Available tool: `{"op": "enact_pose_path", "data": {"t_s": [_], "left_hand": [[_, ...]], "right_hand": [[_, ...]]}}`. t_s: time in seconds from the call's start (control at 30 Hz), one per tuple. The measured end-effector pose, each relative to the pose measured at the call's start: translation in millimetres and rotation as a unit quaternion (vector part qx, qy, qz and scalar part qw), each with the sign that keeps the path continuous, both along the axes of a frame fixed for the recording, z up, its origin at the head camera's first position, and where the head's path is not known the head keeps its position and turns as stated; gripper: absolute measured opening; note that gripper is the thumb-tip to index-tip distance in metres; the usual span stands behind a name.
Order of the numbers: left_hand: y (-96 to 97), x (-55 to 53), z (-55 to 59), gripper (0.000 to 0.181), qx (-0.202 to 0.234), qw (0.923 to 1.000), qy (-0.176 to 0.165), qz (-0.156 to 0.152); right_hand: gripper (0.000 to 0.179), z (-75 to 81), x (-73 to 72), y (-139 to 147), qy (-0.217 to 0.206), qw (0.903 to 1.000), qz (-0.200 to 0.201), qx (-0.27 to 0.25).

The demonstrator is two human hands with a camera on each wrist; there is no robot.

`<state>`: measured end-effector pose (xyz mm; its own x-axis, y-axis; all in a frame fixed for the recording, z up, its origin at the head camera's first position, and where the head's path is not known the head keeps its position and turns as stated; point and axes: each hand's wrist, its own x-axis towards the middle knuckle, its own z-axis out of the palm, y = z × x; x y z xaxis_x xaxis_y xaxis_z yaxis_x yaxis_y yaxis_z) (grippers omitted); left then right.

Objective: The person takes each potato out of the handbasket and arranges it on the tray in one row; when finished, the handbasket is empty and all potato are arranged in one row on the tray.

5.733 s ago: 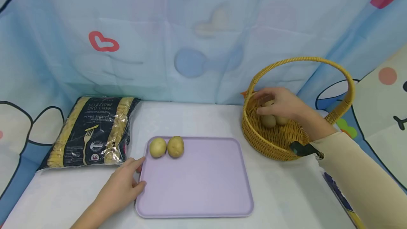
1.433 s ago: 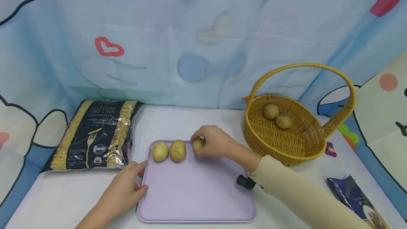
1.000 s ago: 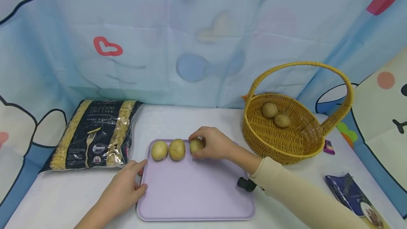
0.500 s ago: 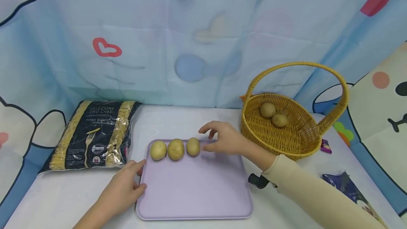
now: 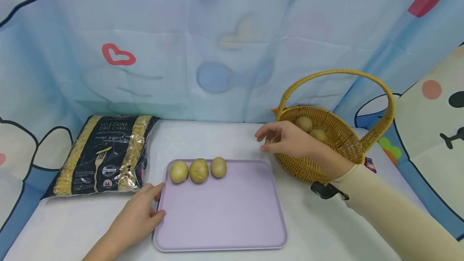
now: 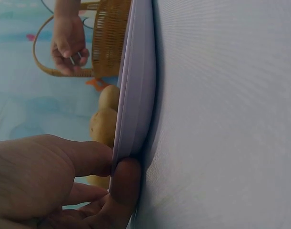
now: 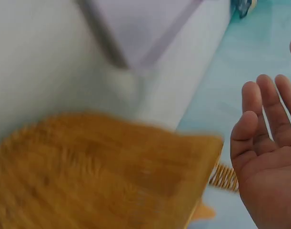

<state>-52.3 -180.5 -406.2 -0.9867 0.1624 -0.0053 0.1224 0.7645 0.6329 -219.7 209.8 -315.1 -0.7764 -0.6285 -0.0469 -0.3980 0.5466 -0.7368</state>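
My left hand holds the left edge of a lilac tray, fingertips and thumb at its rim. On the tray's back left part three potatoes stand in a row: a left potato, a middle potato and a right potato. Nothing is in my right hand, which hovers at the left rim of a wicker basket, fingers loosely bent. Inside the basket lie two more potatoes, a rear potato and a front potato, partly covered by my right hand and wrist.
A bag of penne lies left of the tray. The basket's tall handle arches over it. A small purple packet shows behind my right forearm. A patterned blue curtain hangs along the table's back edge.
My right hand took a potato from the basket, set it on the tray as the third in the row, let go and moved right to the basket. The left hand stayed at the tray.
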Motion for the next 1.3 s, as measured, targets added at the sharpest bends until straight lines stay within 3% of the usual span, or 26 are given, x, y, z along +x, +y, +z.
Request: {"op": "enact_pose_path", "data": {"t_s": [0.27,0.4,0.57,0.77,1.1,1.3], "left_hand": [[-1.7,1.4,-0.8,0.066,0.008,1.0,-0.002,0.001],[-2.7,1.7,-0.1,0.066,0.008,1.0,-0.003,0.004],[-3.0,1.0,0.2,0.065,0.014,0.9999,-0.001,0.004],[-1.1,-0.4,-0.1,0.065,0.021,0.9998,0.003,0.005],[0.7,-1.4,-1.3,0.064,0.015,0.9998,0.01,0.004],[-0.4,-1.7,-2.5,0.064,0.013,0.9998,0.011,0.007]], "right_hand": [[0.025,13.9,-19.5,36.0,-0.009,0.9993,-0.002,0.035],[0.029,19.9,-32.5,51.0,0.011,0.998,-0.014,0.06],[0.037,23.8,-44.9,67.3,0.04,0.9932,-0.057,0.094],[0.044,24.2,-57.4,84.3,0.044,0.9878,-0.106,0.106],[0.05,6.9,-78.2,108.7,0.054,0.9744,-0.161,0.147],[0.052,-8.5,-87.1,114.7,0.073,0.9676,-0.161,0.18]]}}
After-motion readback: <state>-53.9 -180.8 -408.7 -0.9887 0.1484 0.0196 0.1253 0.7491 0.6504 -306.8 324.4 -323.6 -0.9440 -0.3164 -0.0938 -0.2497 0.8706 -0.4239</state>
